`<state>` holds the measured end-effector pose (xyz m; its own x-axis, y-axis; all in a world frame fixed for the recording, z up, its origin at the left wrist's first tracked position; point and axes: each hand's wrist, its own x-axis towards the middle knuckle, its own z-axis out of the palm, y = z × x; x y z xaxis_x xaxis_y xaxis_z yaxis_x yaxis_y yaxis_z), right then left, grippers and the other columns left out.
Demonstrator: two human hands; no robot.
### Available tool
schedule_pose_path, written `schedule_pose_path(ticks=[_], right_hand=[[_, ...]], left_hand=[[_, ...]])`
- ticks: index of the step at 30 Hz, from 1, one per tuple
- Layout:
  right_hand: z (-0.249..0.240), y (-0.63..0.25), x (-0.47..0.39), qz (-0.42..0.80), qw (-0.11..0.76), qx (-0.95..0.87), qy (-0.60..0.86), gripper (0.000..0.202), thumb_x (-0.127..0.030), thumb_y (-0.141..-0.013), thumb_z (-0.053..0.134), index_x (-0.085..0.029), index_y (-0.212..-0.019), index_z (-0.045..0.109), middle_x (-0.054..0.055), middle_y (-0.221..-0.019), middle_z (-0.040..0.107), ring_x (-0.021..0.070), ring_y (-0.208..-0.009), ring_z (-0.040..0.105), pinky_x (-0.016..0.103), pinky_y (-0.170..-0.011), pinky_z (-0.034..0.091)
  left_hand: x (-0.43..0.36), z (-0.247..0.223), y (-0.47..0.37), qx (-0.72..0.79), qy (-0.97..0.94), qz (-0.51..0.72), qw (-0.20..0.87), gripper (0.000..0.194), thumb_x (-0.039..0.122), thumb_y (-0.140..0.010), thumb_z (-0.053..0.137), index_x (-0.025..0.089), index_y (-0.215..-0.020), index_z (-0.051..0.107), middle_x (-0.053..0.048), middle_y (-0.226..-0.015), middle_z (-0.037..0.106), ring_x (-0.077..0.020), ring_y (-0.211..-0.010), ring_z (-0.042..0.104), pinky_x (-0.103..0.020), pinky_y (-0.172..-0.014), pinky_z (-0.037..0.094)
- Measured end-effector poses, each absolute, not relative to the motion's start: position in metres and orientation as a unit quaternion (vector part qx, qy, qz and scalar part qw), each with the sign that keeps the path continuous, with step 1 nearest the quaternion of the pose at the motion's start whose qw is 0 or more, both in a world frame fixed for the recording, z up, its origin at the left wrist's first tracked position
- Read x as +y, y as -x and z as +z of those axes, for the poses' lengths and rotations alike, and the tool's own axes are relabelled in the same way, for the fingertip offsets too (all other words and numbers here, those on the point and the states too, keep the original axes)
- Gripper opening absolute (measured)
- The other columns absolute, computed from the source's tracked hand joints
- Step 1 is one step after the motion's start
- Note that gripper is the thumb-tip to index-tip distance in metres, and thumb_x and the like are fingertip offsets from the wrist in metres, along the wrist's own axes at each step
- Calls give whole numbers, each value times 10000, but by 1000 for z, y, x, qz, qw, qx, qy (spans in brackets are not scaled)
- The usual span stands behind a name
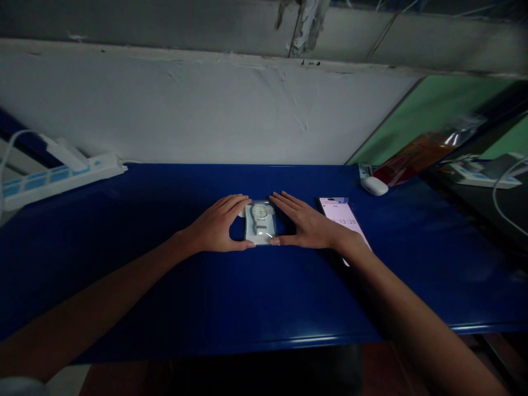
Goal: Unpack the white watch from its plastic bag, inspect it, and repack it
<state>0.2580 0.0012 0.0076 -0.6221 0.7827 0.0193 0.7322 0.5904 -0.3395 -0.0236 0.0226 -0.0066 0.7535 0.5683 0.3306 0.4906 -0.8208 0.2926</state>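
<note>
A white wristwatch (pixel 260 214) with a round dial lies in a clear plastic packet (pixel 266 238) on the blue table (pixel 231 297). On the packet's left side is my left hand (pixel 218 224), its fingers stretched toward the far corner and its thumb at the near corner. My right hand (pixel 304 223) mirrors it on the right side, with its thumb tip on the near right corner. Both hands are open, thumbs spread from the fingers, framing the packet. A small pale round piece, partly hidden, shows beside my left fingers.
A lit phone (pixel 339 212) showing digits lies partly under my right forearm. A white earbud-like case (pixel 374 186) and a tilted bottle of reddish drink (pixel 416 154) are at the back right. A power strip (pixel 61 179) with a plugged-in charger stands at the left. A white wall (pixel 231 110) borders the far edge.
</note>
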Motion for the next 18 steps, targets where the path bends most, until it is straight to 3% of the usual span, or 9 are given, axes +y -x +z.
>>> schedule_pose_path(ticks=[2,4,8,12,15,18], right_hand=[[11,-258,1,149,90,-886,429,1019,-695,-803,619,-90,-1552,284,208,-1580,316,383,-1469,251,558,-1175,286],[17,-258,1,131,106,-877,449,833,-626,-881,569,-57,-1473,428,238,-1509,433,378,-1404,398,536,-1134,366],[27,-257,0,73,146,-846,507,446,-483,-972,482,-121,-1051,730,194,-1233,673,338,-1108,659,510,-960,520],[32,-256,-1,87,157,-870,460,393,-417,-970,509,-184,-752,739,122,-1102,722,283,-1021,689,443,-886,553],[33,-257,-2,114,161,-882,427,351,-400,-953,550,-192,-724,717,101,-1075,723,259,-1023,685,411,-890,551],[31,-261,-1,111,172,-878,432,283,-444,-908,618,-190,-990,714,111,-1149,699,282,-1099,652,450,-950,529]], left_hand=[[22,-5,24,288,-929,205,106,893,549,-768,711,112,-1459,353,-240,-1491,401,-377,-1377,413,-535,-1128,372],[22,-3,25,287,-927,210,120,835,475,-805,688,113,-1471,337,-239,-1510,369,-374,-1387,399,-532,-1132,371],[22,-3,26,278,-923,229,133,619,293,-902,557,128,-1465,359,-213,-1502,387,-341,-1397,394,-522,-1142,369],[25,-6,25,307,-913,242,119,410,210,-964,434,112,-1358,491,-197,-1424,487,-300,-1353,455,-518,-1128,391],[27,-9,26,312,-913,242,107,423,335,-952,522,109,-1309,537,-206,-1400,512,-327,-1348,457,-552,-1110,399],[27,-10,26,289,-923,235,98,639,474,-822,688,84,-1306,539,-239,-1401,502,-376,-1355,437,-579,-1097,400]])
